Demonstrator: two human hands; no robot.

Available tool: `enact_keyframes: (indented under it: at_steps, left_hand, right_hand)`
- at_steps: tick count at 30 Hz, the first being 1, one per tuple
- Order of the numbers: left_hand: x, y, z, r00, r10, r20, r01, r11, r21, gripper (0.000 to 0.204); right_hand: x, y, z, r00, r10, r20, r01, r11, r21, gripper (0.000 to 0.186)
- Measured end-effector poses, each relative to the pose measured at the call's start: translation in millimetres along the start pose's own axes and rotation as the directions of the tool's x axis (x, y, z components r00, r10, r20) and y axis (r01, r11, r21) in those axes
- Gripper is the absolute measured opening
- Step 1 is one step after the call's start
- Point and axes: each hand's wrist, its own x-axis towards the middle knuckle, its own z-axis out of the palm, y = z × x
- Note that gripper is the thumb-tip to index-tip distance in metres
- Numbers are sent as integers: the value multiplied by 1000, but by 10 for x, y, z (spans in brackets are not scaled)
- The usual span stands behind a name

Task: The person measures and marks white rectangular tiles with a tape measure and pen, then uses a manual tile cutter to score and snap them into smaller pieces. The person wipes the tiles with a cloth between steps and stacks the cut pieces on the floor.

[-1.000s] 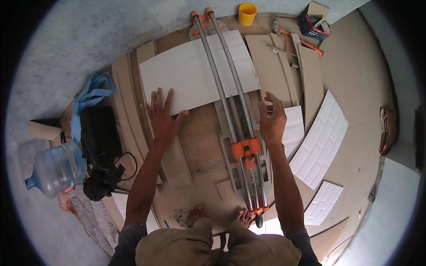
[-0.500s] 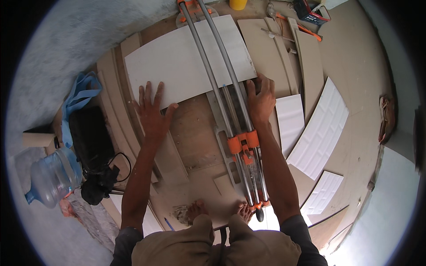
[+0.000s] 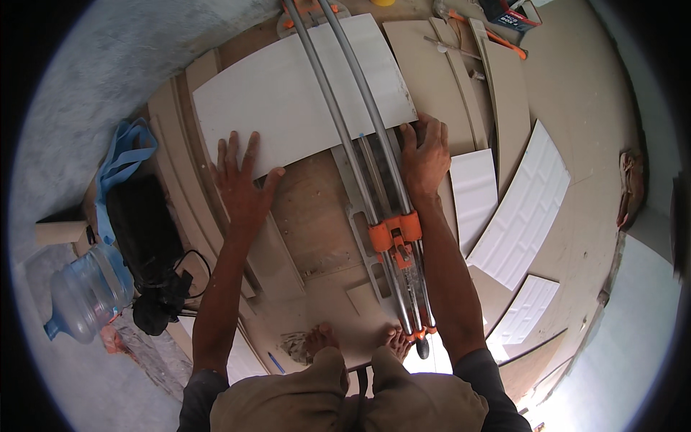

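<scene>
A large white tile point(image 3: 273, 101) lies across the bed of a manual tile cutter, under its two steel rails point(image 3: 358, 83). My left hand point(image 3: 243, 189) is open, fingers spread, at the tile's near left corner. At the near right corner, my right hand point(image 3: 427, 160) has its fingers curled, with thumb and forefinger closed about the tile's edge. The cutter's orange carriage point(image 3: 394, 229) sits low on the rails, beside my right forearm and apart from the tile. Its dark-tipped handle point(image 3: 422, 350) is near my feet.
White brick-patterned tile pieces point(image 3: 524, 209) and a plain white piece point(image 3: 473, 191) lie at right. Beige strips point(image 3: 173, 144) run along the left, beside a black bag point(image 3: 146, 222) and a clear water jug point(image 3: 85, 291). An orange-handled tool point(image 3: 505, 45) and a box point(image 3: 509, 14) are far right.
The view has shifted slightly. Both hands keep nearly the same places at the tile's near corners, and the carriage has not moved along the rails.
</scene>
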Motion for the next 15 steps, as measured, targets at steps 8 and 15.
enact_keyframes:
  at_steps: [8,15]
  left_hand:
    - [31,44,-75,999,-25,38,24,1000,8,86]
    - [32,51,-65,999,-29,20,29,1000,-10,86]
  right_hand:
    - [-88,-57,-378,990,48,135,-71,983,170,36]
    - [-545,249,-831,970,29,241,-71,983,169,37]
